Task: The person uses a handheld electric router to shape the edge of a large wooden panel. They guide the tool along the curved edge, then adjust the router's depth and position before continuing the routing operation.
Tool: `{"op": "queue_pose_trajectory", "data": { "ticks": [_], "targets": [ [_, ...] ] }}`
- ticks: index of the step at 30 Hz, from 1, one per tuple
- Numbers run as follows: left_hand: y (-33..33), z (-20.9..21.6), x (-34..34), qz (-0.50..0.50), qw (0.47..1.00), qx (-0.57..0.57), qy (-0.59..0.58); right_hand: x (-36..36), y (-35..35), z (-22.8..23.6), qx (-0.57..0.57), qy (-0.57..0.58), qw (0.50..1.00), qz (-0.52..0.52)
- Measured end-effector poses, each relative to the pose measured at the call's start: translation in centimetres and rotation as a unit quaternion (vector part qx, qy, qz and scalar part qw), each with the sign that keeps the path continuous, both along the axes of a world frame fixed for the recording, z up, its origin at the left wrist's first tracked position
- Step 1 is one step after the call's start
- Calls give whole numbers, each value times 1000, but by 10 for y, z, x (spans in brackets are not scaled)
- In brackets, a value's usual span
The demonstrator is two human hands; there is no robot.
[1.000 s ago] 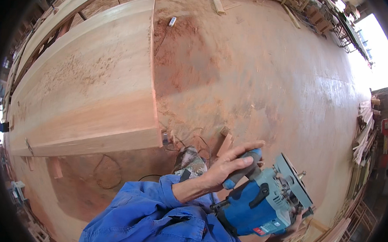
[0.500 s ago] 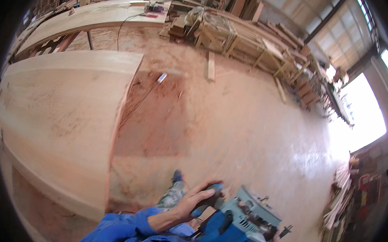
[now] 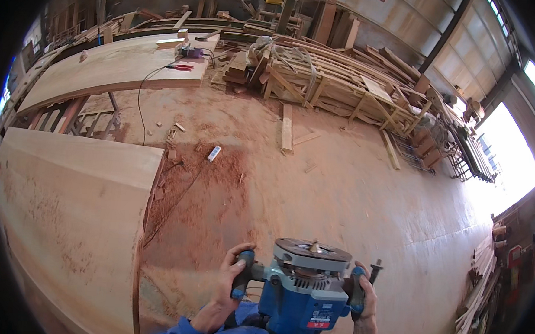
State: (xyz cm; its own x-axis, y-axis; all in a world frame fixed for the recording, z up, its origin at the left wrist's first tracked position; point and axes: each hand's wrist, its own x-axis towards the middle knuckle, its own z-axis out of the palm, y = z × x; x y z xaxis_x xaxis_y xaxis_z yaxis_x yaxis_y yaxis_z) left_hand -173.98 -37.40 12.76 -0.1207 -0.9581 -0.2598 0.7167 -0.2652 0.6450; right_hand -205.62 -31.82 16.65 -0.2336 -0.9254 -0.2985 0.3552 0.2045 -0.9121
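Observation:
A blue and grey plunge router is held upside down close to my body, its round base plate facing up. From the middle of the base sticks a brass-coloured router bit. My left hand is closed around the dark side handle with the blue end. The other handle is in my right hand, fingers wrapped round it. A dark knobbed rod juts up beside my right hand. To the left lies a large pale wooden panel with sawdust on it, apart from the router.
Farther off stands another long wooden panel with a purple corded power tool and red-handled pliers. A white power strip and its cable lie on the sawdust-covered floor. Stacked lumber lines the back; boards lean at right.
The router has come up and turned level, base upward, in front of me. My right hand now shows on its handle. The view has tilted up, with the near panel lower in it.

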Motion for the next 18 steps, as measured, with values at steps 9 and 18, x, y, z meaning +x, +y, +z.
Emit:
{"op": "queue_pose_trajectory", "data": {
  "ticks": [9, 18],
  "targets": [
    [-140, -30, -26, 177, 979, 66, -83, -25, -248, -91, 83, -14, 979, 186],
    [-305, -42, -36, 194, 973, 126, -10, -29, -435, -93, 114, 11, 977, 182]
  ]
}}
